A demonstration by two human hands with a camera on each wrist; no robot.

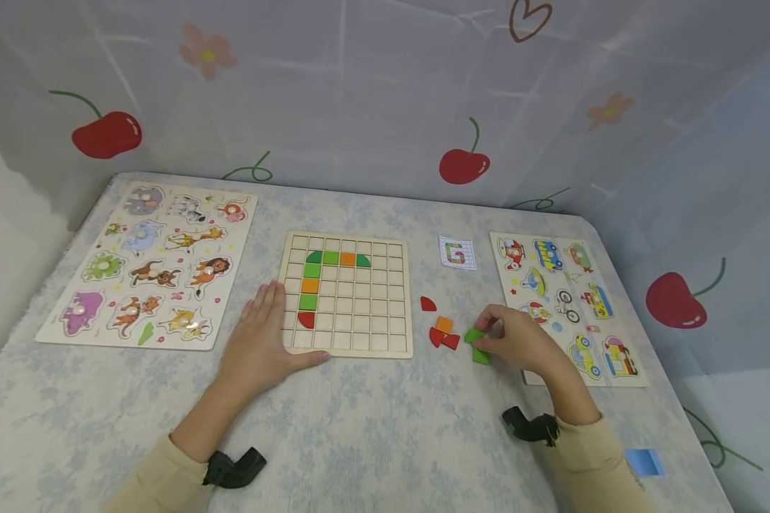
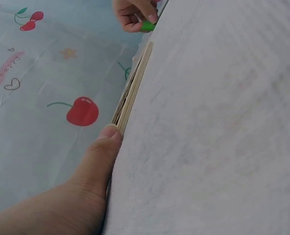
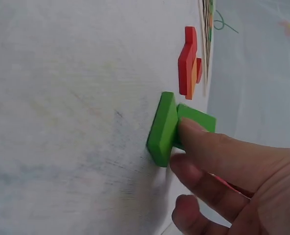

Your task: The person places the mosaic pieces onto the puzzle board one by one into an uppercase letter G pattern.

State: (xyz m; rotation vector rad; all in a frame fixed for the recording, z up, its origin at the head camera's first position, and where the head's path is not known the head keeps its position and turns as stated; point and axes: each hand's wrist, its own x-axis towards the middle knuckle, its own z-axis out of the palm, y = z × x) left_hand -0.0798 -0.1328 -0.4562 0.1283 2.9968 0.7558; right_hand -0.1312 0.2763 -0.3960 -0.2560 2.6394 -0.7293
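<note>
My left hand (image 1: 253,349) lies with straight fingers along the left side of a wooden grid board (image 1: 385,306), its thumb against the near edge. In the board's cells sit green, orange and red pieces, forming a top row and a left column. Right of the board, my right hand (image 1: 520,338) pinches a green square block (image 3: 199,117) between thumb and fingers. A second green block (image 3: 163,129) lies against it on the table. Nearby are an orange square (image 1: 445,325) and several red pieces (image 1: 428,304). The fingers partly cover the held block.
An animal puzzle board (image 1: 231,303) lies at the left, and a vehicle puzzle board (image 1: 555,285) at the right, close behind my right hand. A small pattern card (image 1: 457,253) lies beyond the loose pieces. A blue patch (image 1: 644,462) is near the right front.
</note>
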